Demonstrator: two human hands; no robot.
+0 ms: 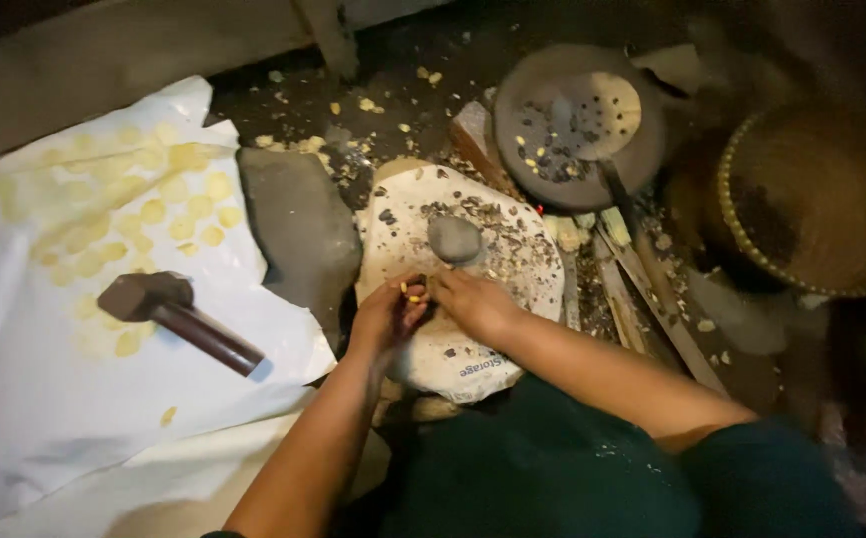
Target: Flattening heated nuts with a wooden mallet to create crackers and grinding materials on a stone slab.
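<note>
On the far left a white sheet (44, 399) lies spread on the ground, dotted with flat yellow pieces (169, 214), and a hammer (179, 319) rests on it, head up-left and dark handle pointing down-right; it looks heavy at the head and would be gripped by that handle. Just beside the sheet's right edge lies a large grey stone (298, 234). Next comes a white cloth-covered pad (473, 349) littered with broken shell bits, with a small rounded stone (455, 239) sitting on it. The left hand (385, 317) is cupped, fingers curled around a few small yellow kernels (411, 293), which seem light, hard and easy to drop or crush, best pinched gently at the fingertips. The right hand (473, 299) touches the left, its fingers pressed together picking at the same spot. Further right stands a dark round pan (553, 164) holding a perforated ladle (597, 115), then a woven basket (817, 199).
</note>
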